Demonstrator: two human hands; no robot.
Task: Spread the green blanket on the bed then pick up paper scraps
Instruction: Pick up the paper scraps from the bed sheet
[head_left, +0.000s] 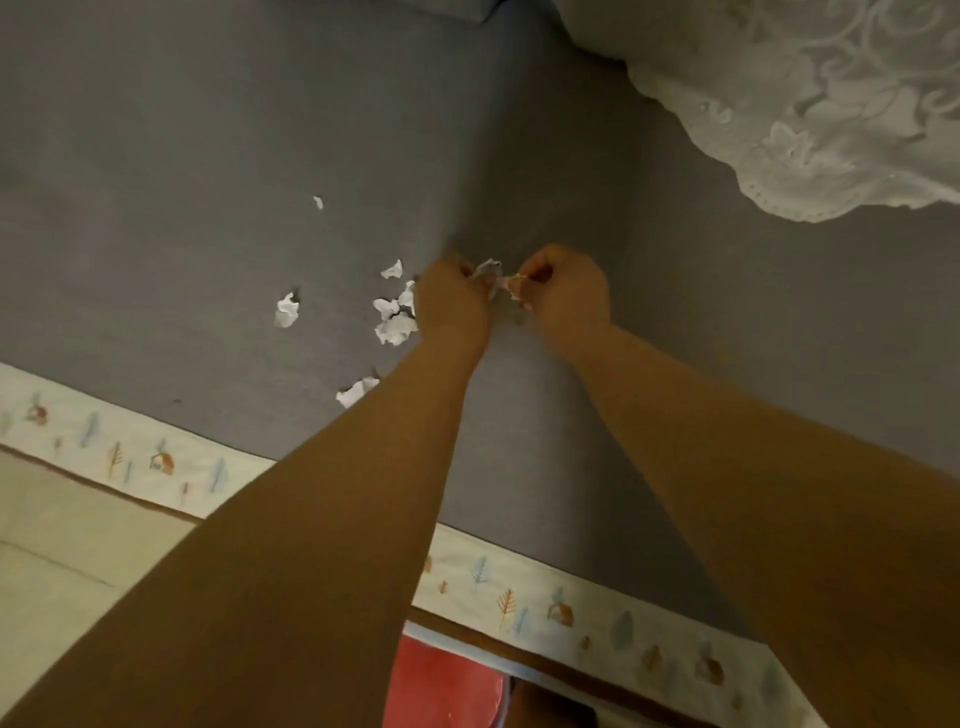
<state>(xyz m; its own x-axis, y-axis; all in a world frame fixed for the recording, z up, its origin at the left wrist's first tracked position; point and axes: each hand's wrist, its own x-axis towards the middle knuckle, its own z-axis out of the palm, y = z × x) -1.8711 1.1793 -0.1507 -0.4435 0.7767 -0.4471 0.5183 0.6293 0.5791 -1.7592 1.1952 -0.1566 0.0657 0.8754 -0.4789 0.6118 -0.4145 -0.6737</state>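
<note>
We see torn white paper scraps (396, 317) lying on the flat grey-looking blanket (182, 156) on the bed, just left of the left hand (451, 301). Its curled fingers pinch a crumpled white scrap (488, 270), the right hand (563, 293) pinching its other end.

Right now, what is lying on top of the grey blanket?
White paper scraps lie loose on the blanket; both hands pinch another scrap. A lace cover overlaps its corner, hiding what's beneath.
</note>
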